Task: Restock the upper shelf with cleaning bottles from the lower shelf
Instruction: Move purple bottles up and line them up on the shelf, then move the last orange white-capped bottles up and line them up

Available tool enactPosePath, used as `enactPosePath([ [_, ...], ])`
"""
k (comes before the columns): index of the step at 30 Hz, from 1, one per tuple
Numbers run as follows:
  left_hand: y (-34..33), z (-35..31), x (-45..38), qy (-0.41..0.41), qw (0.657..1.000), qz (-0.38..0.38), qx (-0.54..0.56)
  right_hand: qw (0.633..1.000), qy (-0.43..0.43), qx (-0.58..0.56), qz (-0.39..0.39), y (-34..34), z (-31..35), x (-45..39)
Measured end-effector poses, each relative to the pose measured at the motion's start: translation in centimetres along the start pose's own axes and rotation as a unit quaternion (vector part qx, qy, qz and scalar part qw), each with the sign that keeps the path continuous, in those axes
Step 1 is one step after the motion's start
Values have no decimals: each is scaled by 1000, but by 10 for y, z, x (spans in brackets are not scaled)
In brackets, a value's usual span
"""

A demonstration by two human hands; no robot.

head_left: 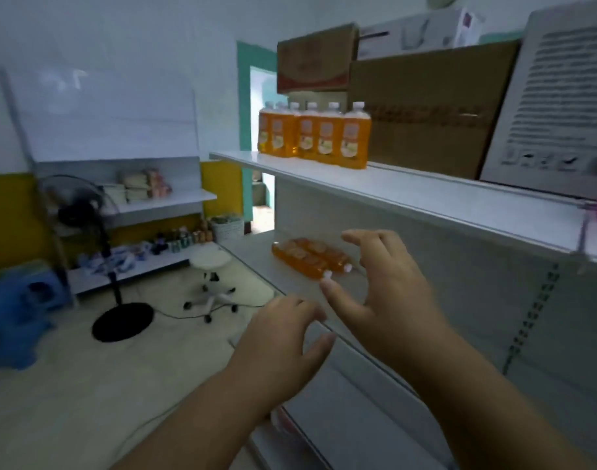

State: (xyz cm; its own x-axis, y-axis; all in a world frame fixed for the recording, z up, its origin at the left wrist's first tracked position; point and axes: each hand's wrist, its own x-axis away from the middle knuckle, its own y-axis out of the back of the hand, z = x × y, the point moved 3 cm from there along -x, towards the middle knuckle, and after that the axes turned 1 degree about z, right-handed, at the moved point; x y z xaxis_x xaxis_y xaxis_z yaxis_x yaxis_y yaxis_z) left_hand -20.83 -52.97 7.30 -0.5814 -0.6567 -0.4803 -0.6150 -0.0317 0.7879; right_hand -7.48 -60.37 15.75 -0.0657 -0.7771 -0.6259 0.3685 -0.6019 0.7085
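Note:
Several orange cleaning bottles with white caps stand upright in a row at the left end of the upper shelf. Two more orange bottles lie on their sides on the lower shelf, caps pointing towards me. My right hand hovers just in front of these lying bottles, fingers spread and loosely bent, holding nothing. My left hand is lower and nearer, over the lower shelf's front edge, fingers relaxed and empty.
Brown cardboard boxes and a white printed box fill the upper shelf to the right of the bottles. On the floor to the left stand a fan, a white wheeled stool and blue plastic stools. Another stocked shelf unit lines the far wall.

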Motion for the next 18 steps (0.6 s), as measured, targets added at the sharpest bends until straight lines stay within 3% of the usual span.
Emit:
enactPosePath([
  [9, -26, 140, -39, 59, 997, 41, 0, 995, -67, -16, 72, -139, -41, -66],
  [18, -91, 219, -163, 13, 992, 128, -15, 984, -163, -24, 68, -213, -143, -154],
])
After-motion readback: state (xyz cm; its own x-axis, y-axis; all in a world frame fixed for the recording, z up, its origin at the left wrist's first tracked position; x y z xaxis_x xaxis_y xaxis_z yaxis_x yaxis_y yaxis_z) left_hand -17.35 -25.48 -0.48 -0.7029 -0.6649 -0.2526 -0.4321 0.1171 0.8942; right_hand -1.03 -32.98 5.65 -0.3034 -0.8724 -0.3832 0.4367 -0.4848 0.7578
